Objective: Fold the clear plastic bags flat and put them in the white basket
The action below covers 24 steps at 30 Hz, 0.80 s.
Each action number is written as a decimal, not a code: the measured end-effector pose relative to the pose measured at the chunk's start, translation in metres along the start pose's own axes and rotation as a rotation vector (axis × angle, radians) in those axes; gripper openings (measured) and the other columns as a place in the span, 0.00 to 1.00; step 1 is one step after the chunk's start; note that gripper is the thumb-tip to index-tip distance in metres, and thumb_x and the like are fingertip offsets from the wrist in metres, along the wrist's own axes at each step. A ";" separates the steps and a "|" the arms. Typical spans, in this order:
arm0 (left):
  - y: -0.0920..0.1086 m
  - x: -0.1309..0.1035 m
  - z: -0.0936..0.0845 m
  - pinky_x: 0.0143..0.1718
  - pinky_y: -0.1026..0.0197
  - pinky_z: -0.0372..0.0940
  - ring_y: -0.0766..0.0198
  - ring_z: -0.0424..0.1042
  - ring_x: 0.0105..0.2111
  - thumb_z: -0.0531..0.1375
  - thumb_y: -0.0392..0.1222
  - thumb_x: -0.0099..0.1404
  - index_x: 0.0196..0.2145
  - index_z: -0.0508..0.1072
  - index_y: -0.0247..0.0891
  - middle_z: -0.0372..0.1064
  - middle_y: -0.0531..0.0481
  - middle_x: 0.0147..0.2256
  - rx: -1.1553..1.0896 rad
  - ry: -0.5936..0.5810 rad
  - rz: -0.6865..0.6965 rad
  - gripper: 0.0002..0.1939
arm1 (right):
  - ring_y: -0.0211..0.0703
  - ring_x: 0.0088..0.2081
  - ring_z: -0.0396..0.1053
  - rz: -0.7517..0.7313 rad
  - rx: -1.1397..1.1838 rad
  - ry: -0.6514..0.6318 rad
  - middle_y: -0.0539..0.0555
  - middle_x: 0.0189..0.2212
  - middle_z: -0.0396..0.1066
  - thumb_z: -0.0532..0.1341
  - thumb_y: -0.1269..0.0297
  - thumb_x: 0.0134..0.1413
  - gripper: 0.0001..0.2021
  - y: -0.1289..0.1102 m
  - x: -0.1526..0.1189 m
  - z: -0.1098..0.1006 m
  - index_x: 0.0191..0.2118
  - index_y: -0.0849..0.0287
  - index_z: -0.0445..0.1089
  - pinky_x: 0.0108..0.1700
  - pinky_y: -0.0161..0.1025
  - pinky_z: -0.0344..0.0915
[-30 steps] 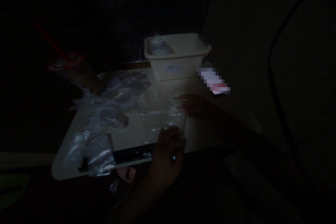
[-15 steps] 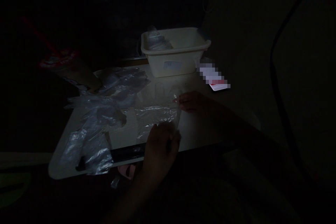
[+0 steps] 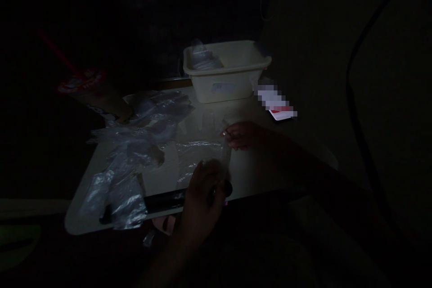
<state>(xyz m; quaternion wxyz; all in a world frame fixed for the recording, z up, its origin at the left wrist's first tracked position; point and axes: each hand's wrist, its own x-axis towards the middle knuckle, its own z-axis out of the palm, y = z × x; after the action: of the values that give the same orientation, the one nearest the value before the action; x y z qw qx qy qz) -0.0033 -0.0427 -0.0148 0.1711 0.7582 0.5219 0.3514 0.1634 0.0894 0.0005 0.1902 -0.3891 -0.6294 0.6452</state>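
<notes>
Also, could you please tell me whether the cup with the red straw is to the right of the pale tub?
No, the cup is left of the pale tub, beside the heaped clear plastic.

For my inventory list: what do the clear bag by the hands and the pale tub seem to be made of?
Clear bag: probably thin, glossy plastic film; the tabletop shows through and its creases glint. Pale tub: likely rigid, smooth plastic, from its rounded rim; dim light leaves its gloss uncertain.
</notes>
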 end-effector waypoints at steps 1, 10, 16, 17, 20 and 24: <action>0.001 -0.001 0.000 0.50 0.48 0.50 0.60 0.58 0.47 0.50 0.34 0.57 0.34 0.65 0.40 0.64 0.49 0.42 0.013 0.001 0.022 0.08 | 0.28 0.16 0.59 0.010 -0.005 0.013 0.44 0.17 0.63 0.59 0.72 0.33 0.16 -0.001 0.000 0.000 0.35 0.64 0.64 0.15 0.27 0.52; 0.010 -0.004 -0.002 0.47 0.51 0.53 0.62 0.61 0.41 0.49 0.32 0.55 0.28 0.66 0.38 0.64 0.49 0.37 -0.030 -0.114 0.014 0.07 | 0.27 0.14 0.58 -0.049 -0.195 0.089 0.45 0.18 0.65 0.59 0.70 0.35 0.21 0.005 0.008 -0.005 0.41 0.64 0.62 0.15 0.27 0.53; 0.008 -0.003 -0.001 0.41 0.54 0.58 0.61 0.61 0.41 0.51 0.33 0.53 0.27 0.66 0.39 0.65 0.50 0.36 -0.070 -0.047 0.039 0.06 | 0.30 0.15 0.59 -0.032 -0.369 0.192 0.46 0.18 0.66 0.59 0.72 0.34 0.19 0.008 0.015 -0.004 0.39 0.63 0.64 0.17 0.29 0.56; 0.007 -0.004 -0.002 0.40 0.54 0.58 0.61 0.61 0.40 0.52 0.33 0.53 0.25 0.65 0.39 0.65 0.50 0.35 -0.057 -0.025 0.038 0.05 | 0.31 0.17 0.61 -0.055 -0.407 0.205 0.46 0.18 0.66 0.58 0.73 0.33 0.18 0.008 0.015 -0.003 0.38 0.63 0.65 0.19 0.30 0.58; 0.005 -0.006 -0.009 0.37 0.54 0.59 0.61 0.62 0.36 0.53 0.37 0.53 0.18 0.61 0.39 0.64 0.50 0.29 0.027 0.039 0.003 0.08 | 0.34 0.22 0.65 -0.133 -0.508 0.229 0.47 0.19 0.67 0.59 0.73 0.33 0.17 0.010 0.015 -0.002 0.37 0.64 0.65 0.27 0.33 0.61; 0.005 0.002 -0.018 0.39 0.54 0.59 0.60 0.62 0.39 0.49 0.38 0.57 0.29 0.65 0.37 0.65 0.47 0.32 0.105 0.020 0.030 0.06 | 0.35 0.24 0.65 -0.177 -0.606 0.256 0.48 0.20 0.67 0.59 0.71 0.34 0.20 0.012 0.015 0.001 0.40 0.64 0.64 0.29 0.34 0.61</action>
<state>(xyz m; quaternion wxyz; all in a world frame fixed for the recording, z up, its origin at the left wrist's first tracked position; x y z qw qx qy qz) -0.0122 -0.0442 0.0011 0.1205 0.7703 0.5300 0.3335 0.1564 0.0976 -0.0152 0.1987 -0.4495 -0.7950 0.3555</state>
